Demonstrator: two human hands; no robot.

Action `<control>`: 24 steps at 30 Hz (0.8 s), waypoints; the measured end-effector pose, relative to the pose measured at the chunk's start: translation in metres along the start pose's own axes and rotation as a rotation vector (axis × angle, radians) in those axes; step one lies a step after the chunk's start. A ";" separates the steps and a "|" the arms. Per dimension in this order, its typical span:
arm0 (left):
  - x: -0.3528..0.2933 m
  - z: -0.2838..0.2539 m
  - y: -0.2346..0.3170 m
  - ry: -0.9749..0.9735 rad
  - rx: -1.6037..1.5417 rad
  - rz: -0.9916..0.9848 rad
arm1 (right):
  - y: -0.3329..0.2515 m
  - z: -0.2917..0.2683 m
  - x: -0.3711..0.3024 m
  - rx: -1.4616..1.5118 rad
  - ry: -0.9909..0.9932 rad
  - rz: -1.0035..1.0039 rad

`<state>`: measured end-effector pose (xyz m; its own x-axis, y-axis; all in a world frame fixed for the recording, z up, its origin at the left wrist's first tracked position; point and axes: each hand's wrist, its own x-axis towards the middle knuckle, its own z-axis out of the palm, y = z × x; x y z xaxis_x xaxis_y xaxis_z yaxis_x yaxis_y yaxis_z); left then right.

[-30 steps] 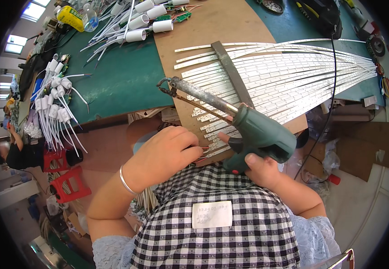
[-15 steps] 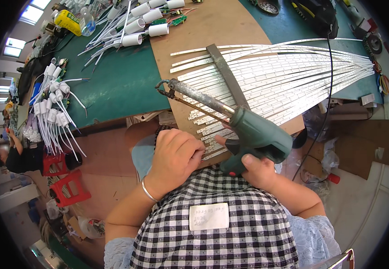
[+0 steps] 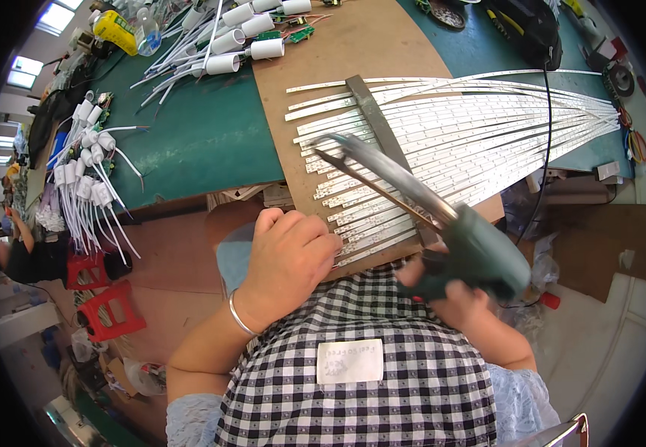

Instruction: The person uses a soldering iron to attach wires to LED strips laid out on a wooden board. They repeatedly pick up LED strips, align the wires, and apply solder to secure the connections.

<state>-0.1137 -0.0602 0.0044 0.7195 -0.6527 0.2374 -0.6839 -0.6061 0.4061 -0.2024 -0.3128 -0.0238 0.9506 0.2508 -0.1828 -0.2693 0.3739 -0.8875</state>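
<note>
A green bench carries a brown board, with white sockets trailing wires at its far left and a second cluster by the bench's left edge. Beyond that cluster, a person is near red stools.

Metallic strips fan across the board, ends spread at the left and gathered at the right; a dark bar lies across them. The right hand is closed round the handle of a green soldering gun, blurred, its tip pointing up and left over the strips. The left hand, fingers curled, is at the strips' nearest ends; whether it pinches one, I cannot tell.
</note>
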 end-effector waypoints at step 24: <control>-0.001 0.002 0.002 0.034 0.001 -0.010 | -0.001 -0.047 -0.051 -0.900 -0.141 -0.397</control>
<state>-0.1155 -0.0616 0.0031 0.7301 -0.6306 0.2631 -0.6765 -0.6130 0.4080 -0.2437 -0.3680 -0.0333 0.9036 0.3802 0.1972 0.3375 -0.3484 -0.8745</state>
